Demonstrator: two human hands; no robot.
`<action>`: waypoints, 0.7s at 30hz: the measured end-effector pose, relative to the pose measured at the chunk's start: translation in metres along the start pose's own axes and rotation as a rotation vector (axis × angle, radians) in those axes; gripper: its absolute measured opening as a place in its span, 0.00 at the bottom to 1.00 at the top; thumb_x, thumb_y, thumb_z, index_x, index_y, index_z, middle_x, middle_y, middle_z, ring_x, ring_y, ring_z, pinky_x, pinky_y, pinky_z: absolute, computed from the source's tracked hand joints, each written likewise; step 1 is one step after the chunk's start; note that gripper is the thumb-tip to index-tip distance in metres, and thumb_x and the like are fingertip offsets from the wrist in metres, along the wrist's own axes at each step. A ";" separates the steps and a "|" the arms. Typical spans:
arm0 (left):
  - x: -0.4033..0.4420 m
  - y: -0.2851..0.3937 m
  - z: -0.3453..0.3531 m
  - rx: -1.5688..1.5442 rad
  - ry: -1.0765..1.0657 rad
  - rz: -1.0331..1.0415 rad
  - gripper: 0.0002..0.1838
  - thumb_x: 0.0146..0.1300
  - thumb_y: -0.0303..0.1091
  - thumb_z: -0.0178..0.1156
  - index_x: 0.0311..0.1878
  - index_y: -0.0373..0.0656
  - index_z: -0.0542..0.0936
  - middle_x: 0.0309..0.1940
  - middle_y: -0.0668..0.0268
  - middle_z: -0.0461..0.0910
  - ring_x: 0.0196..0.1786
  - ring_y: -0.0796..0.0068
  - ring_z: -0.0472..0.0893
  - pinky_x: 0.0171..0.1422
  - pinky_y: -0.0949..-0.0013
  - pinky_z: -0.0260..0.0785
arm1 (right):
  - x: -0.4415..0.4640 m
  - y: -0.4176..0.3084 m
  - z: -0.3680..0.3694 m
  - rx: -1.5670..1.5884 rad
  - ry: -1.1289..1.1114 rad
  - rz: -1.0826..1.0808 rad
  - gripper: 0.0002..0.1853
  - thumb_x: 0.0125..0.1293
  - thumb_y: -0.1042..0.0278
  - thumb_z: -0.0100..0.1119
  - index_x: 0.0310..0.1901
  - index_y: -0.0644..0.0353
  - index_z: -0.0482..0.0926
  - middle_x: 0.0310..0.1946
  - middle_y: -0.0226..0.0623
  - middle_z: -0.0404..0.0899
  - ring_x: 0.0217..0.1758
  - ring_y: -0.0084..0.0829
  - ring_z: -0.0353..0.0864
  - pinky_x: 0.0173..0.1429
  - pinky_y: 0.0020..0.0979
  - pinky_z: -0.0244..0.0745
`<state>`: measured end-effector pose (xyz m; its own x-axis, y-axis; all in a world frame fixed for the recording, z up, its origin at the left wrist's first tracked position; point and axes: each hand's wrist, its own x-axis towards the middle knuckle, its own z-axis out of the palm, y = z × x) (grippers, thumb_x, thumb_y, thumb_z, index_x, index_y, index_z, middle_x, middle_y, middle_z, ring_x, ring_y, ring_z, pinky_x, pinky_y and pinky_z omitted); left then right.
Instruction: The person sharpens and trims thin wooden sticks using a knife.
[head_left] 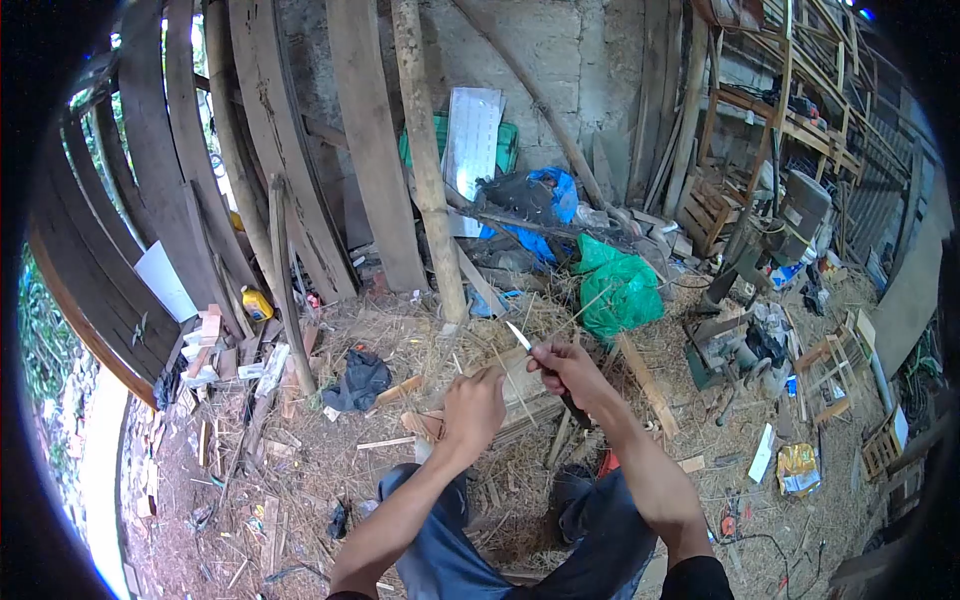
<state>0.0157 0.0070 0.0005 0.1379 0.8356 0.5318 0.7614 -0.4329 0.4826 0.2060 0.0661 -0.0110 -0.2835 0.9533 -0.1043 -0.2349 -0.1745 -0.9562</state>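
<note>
Knife (519, 337): narrow, bright blade tapering to a tip, with a dark handle showing below the fist; in the head view it is raised above the straw-strewn floor (395, 335), its tip slanting up and to the left.
Right hand (565, 370): fingers closed around the knife, thumb toward the blade.
Left hand (474, 405): fingers curled in and bunched together, beside a thin pale strip (514, 386); whether they pinch it, I cannot tell.
Strip's look: straight and slender, slanting down to the right between the two hands; its ends blend into the straw behind.
Far edge: a round wooden post (430, 170) stands upright beyond the hands, with wide planks leaning to its left.
Right edge: a green plastic bag (620, 295) bulges near the right hand; a pale board (648, 385) lies beside the right forearm.
Left edge: a crumpled black bag (358, 380) lies on the floor, apart from the left hand.
Near edge: the person's legs (450, 555) in blue trousers, knees apart, forearms above them.
Open room: littered straw between black bag and post; tighter toward the green bag.
</note>
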 end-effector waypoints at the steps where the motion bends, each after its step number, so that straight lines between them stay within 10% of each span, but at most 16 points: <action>1: -0.002 -0.001 0.003 0.137 -0.005 0.045 0.04 0.57 0.27 0.57 0.35 0.39 0.79 0.25 0.56 0.80 0.28 0.55 0.80 0.34 0.60 0.71 | 0.003 0.000 -0.003 0.035 -0.005 0.054 0.10 0.68 0.65 0.55 0.37 0.65 0.75 0.26 0.31 0.76 0.16 0.16 0.58 0.19 0.21 0.54; 9: -0.023 0.000 0.002 0.246 -0.124 0.065 0.07 0.59 0.30 0.58 0.37 0.38 0.78 0.28 0.56 0.80 0.30 0.58 0.80 0.38 0.62 0.71 | 0.005 -0.009 -0.029 -0.010 0.042 0.082 0.11 0.68 0.64 0.55 0.36 0.64 0.76 0.27 0.30 0.77 0.17 0.14 0.58 0.18 0.19 0.51; 14: -0.003 -0.017 0.013 -0.651 -0.450 -0.314 0.08 0.63 0.31 0.60 0.40 0.36 0.80 0.27 0.65 0.80 0.29 0.79 0.77 0.37 0.73 0.70 | 0.006 -0.013 -0.028 -0.110 -0.037 -0.050 0.11 0.68 0.63 0.55 0.37 0.63 0.75 0.26 0.30 0.77 0.17 0.14 0.60 0.18 0.20 0.52; 21: -0.003 -0.020 0.017 -0.613 -0.226 -0.297 0.06 0.61 0.29 0.60 0.39 0.38 0.81 0.26 0.60 0.79 0.28 0.71 0.78 0.34 0.68 0.69 | -0.014 -0.008 0.016 -0.121 -0.259 0.071 0.11 0.69 0.61 0.54 0.35 0.62 0.75 0.23 0.26 0.74 0.16 0.14 0.57 0.20 0.20 0.51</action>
<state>0.0114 0.0190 -0.0226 0.1580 0.9685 0.1923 0.3037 -0.2330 0.9239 0.1967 0.0497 0.0025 -0.5267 0.8424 -0.1140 -0.0981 -0.1934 -0.9762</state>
